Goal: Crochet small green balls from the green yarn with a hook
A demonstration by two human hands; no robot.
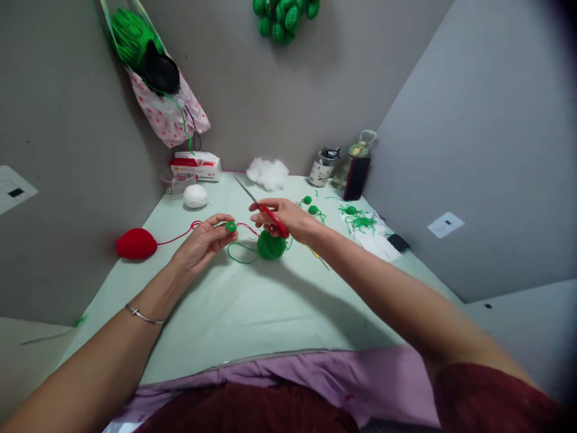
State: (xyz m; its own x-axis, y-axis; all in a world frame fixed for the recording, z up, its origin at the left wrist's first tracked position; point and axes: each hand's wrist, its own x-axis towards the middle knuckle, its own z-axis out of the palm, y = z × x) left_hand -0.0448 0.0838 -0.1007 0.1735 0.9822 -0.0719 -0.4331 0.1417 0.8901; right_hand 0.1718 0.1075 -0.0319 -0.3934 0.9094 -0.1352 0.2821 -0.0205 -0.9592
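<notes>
Between the thumb and fingers of my left hand (pixel 205 243) is a small green crochet piece (pixel 231 227). My right hand (pixel 288 218) is wrapped around a pair of red-handled scissors (pixel 274 219), whose blades point up and to the left, away from the crochet piece. Just beneath the right hand a ball of green yarn (pixel 271 246) rests on the table, and a loop of green strand curves from it toward the left hand. A thin red strand (pixel 246 227) runs between the two hands. Part of the scissors' handles is hidden by my fingers.
A red yarn ball (pixel 136 243) and a white yarn ball (pixel 195 196) lie left. White stuffing (pixel 267 173), a tissue pack (pixel 196 166), a pen jar (pixel 321 168) and a bottle (pixel 349 165) stand at the back. Green yarn scraps (pixel 360 224) and a crochet hook (pixel 319 257) lie right.
</notes>
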